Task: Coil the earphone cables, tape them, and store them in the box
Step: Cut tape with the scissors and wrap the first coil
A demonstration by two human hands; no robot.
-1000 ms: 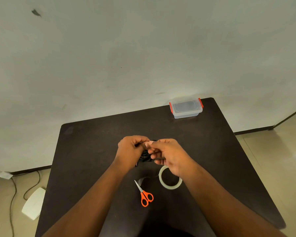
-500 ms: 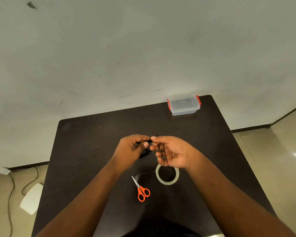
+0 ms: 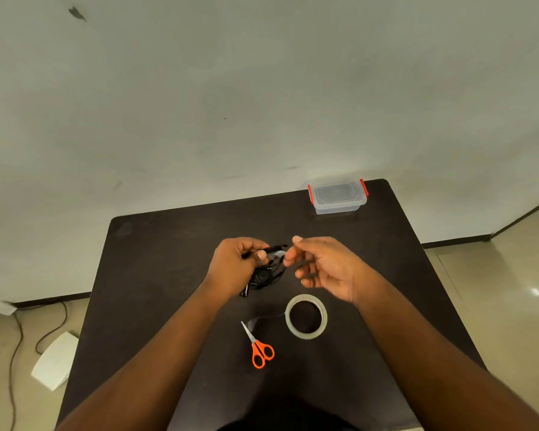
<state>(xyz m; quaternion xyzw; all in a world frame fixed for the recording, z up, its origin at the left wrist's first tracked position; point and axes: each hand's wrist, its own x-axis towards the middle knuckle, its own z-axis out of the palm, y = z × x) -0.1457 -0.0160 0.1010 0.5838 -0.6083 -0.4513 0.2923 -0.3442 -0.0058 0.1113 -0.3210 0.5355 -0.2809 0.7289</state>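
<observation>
**Coil in left hand, tape wrap under way**

Earphones (image 3: 263,273) sit coiled at table centre, held above the surface, loose loops and plug hanging toward 7 o'clock. Left hand (image 3: 235,267) pinches the top of the bundle, thumb across the strands, likely so the coil can't spring open while tape goes on. A pale tape strip (image 3: 279,254) shows at the pinch, at 3 o'clock of the thumb. Right hand (image 3: 322,269) is just beside it, palm up, fingers loosely curled, fingertips near the strip; whether they touch it, cannot tell. Holds nothing clearly.

Tape roll (image 3: 306,316) lies flat at 5 o'clock of the coil, scissors (image 3: 259,346) at 6, both near, probably parked for reach. Box (image 3: 338,197) is well apart at 1 o'clock, at the table (image 3: 168,259) far edge, lid on. Judged: storing not yet started.
</observation>
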